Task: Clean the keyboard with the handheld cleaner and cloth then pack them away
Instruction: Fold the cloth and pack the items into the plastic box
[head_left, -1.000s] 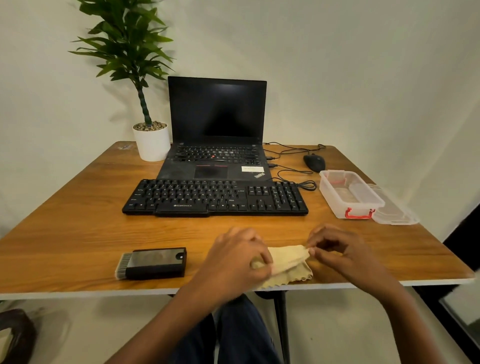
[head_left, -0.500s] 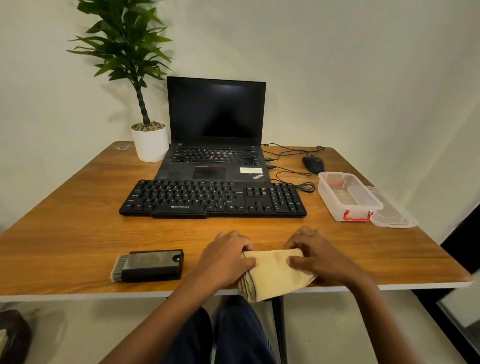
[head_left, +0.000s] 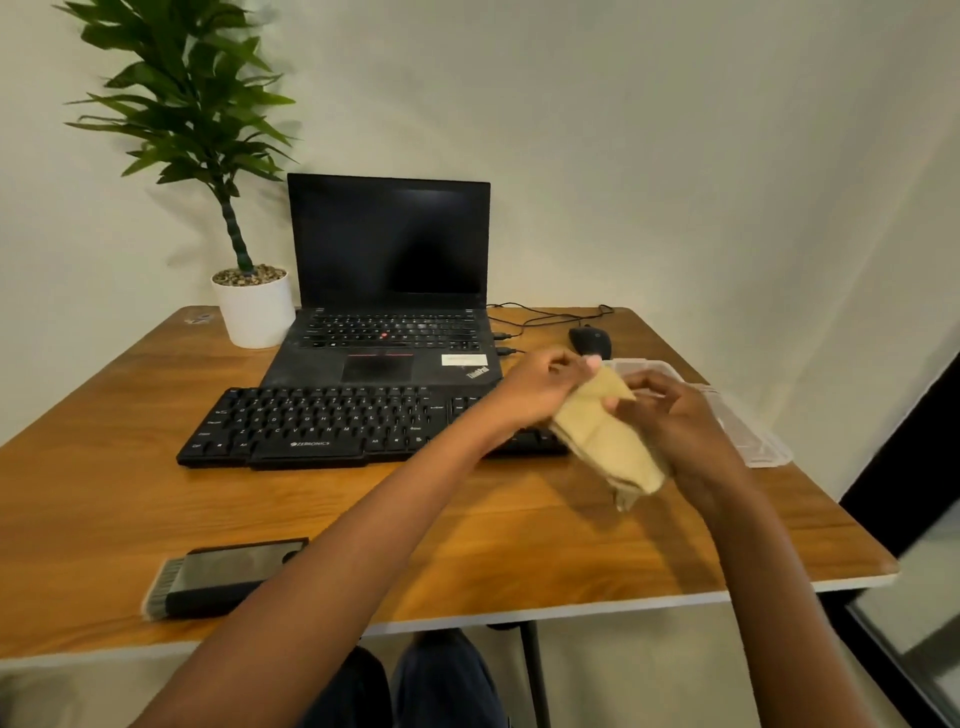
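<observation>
My left grip (head_left: 540, 389) and right grip (head_left: 670, 421) pinch the folded cloth (head_left: 608, 441); I should hold the fold tight and lay it flat in the box (head_left: 647, 365).

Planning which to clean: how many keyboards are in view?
2. The external keyboard lies in front, its right end hidden behind the left hand and cloth; the laptop's built-in keyboard sits directly behind it.

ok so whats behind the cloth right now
Behind the cloth, held up by the left hand and right hand, only the far rim of the clear container and the lid beside it show. The container's inside and the right end of the keyboard are covered.
</observation>
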